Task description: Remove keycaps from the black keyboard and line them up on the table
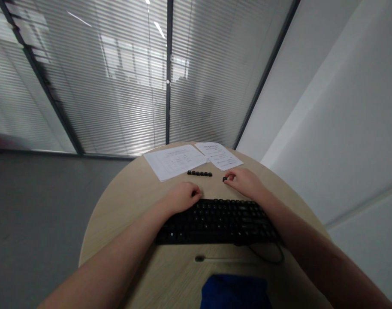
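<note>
A black keyboard lies on the round wooden table, its left and right ends partly hidden by my forearms. My right hand is beyond the keyboard's far right side, pinching a small black keycap between thumb and fingertips. To its left, a row of several black keycaps lies on the table. My left hand rests at the far left edge of the keyboard with its fingers curled together; whatever they hold, if anything, is hidden.
Two printed paper sheets, a left one and a right one, lie towards the table's far edge. Nearer me are a thin rod with a dark end, the keyboard's cable and something blue. Beyond stands a glass partition with blinds.
</note>
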### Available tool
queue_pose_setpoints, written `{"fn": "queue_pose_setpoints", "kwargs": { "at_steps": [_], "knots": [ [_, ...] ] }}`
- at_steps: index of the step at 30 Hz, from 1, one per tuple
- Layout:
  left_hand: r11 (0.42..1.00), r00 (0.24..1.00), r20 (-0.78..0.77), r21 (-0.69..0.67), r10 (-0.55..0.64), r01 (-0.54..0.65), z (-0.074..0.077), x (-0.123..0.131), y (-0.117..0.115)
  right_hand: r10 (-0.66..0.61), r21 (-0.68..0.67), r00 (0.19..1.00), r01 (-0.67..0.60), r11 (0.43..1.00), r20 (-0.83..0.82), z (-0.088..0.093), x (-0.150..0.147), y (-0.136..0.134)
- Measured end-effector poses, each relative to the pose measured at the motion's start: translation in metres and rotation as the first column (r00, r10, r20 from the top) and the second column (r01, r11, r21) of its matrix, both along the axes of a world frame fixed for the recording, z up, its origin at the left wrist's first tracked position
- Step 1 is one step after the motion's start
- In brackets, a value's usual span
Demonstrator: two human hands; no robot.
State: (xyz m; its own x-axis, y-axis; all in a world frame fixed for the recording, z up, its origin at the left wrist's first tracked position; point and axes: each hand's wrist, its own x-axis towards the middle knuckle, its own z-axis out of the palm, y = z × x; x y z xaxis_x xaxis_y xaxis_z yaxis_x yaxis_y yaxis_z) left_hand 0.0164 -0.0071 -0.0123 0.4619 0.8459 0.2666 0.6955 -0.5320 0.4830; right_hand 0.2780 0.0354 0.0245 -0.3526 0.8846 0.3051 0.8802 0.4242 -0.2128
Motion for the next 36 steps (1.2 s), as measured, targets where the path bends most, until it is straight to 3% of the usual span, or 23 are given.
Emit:
{"fn": "queue_pose_setpoints", "kwargs": {
  "at_steps": [3, 6, 10, 21, 36],
  "knots": [
    [0.999, 0.999, -0.041, -0.009, -0.036, 0.035, -0.002, 0.000, 0.000, -0.049, -0.206, 0.999, 0.048, 0.977, 0.005, -0.008, 0.005, 0.045],
    [0.999, 0.997, -0.049, -0.010, -0.051, 0.051, -0.004, 0.000, 0.000, -0.062, -0.274, 0.998, 0.058, 0.960, -0.005, -0.024, 0.005, 0.081],
    [0.998, 0.998, 0.020, -0.016, -0.057, 0.057, -0.005, -0.002, 0.001, -0.014, -0.321, 0.999, 0.003, 0.947, -0.030, -0.042, 0.001, 0.103],
    [0.995, 0.994, 0.043, -0.015, -0.101, 0.102, -0.016, -0.004, 0.008, 0.075, -0.317, 0.997, -0.071, 0.946, 0.002, -0.049, -0.007, 0.116],
    [0.996, 0.997, 0.008, -0.015, -0.082, 0.083, -0.010, -0.003, 0.006, 0.082, -0.273, 0.996, -0.084, 0.958, -0.016, -0.043, -0.008, 0.112]
  ]
}}
